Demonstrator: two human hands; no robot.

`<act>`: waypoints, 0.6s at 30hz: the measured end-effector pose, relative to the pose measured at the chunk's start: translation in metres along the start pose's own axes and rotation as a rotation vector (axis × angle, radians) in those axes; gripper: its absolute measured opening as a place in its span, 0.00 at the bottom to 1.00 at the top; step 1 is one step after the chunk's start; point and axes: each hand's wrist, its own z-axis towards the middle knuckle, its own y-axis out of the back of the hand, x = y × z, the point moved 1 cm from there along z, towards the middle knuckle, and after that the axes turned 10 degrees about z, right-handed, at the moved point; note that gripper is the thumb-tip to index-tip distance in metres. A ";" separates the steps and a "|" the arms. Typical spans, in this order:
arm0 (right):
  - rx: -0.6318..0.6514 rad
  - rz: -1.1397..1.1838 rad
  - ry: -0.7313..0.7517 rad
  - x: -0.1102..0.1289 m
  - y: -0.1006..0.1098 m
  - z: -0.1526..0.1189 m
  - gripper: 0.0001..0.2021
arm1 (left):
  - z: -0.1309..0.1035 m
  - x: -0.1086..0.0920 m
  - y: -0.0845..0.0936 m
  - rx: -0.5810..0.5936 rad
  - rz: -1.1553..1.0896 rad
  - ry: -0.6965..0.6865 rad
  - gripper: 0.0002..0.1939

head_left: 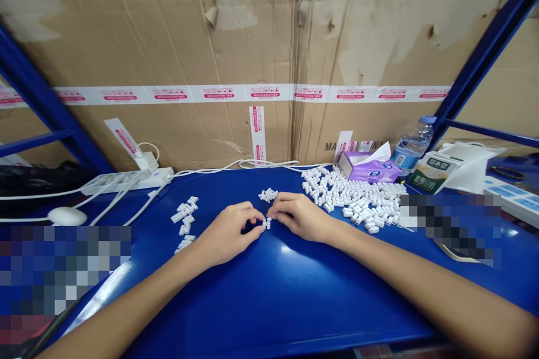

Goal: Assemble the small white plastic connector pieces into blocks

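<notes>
A small white plastic piece with dark openings stands at the middle of the blue table. My left hand pinches it between thumb and forefinger. From the other side, my right hand has its fingers closed at the piece's upper right edge; what its fingertips hold there is partly hidden. Just behind the hands lies a little heap of tiny white parts. Beyond my right hand spreads a big pile of white plastic pieces. Beside my left forearm are several similar white pieces in loose groups.
A purple tissue pack, a water bottle and a green-and-white carton stand at the back right. White power strips with cables lie at the back left. Cardboard walls the table's rear, between blue metal posts.
</notes>
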 end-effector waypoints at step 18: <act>-0.015 -0.053 0.063 -0.002 -0.006 -0.003 0.13 | 0.000 0.000 0.001 0.002 0.003 -0.001 0.08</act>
